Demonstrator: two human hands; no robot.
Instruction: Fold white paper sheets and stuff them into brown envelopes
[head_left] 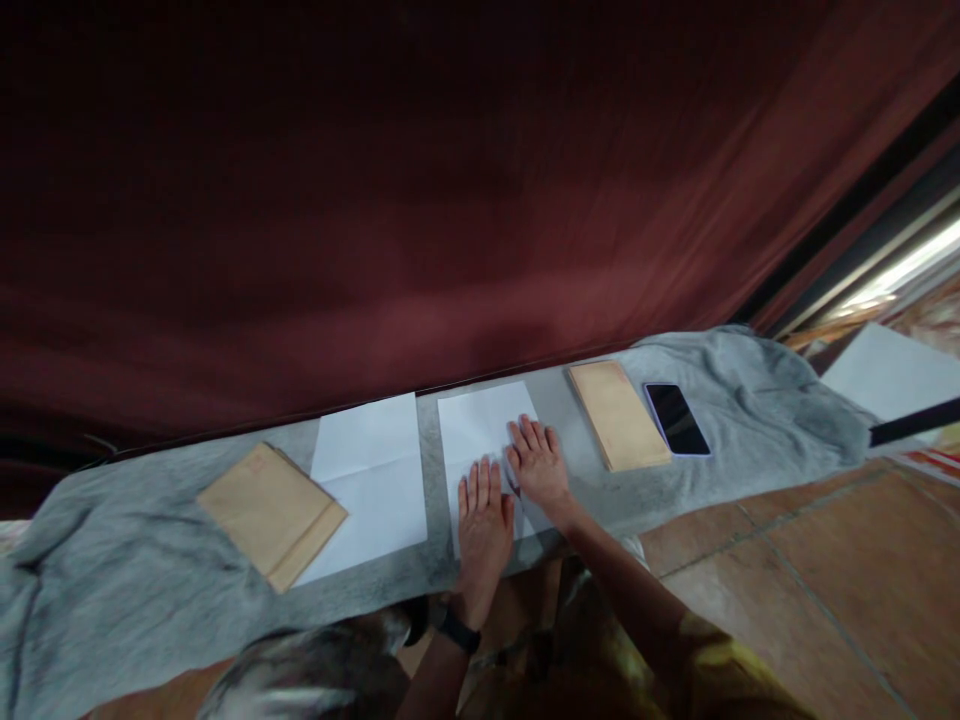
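Both of my hands rest on a white sheet of paper [476, 420] that lies on the grey cloth. My left hand [484, 520] is flat on its lower part, fingers stretched toward the far edge, a dark band on the wrist. At the sheet's right side my right hand [538, 465] lies flat, its fingers outstretched. A thin dark thing [513, 482] shows between the hands, too small to name. To the left is another white sheet [375, 480] with a crease across it. Brown envelopes [262, 505] overlap that sheet's left edge.
A stack of brown envelopes [619, 415] lies to the right, beside a phone [677, 418] with a dark screen. Grey cloth [150, 560] covers the narrow surface. A dark red upright surface [420, 250] stands behind it. Tiled floor [787, 560] shows at the lower right.
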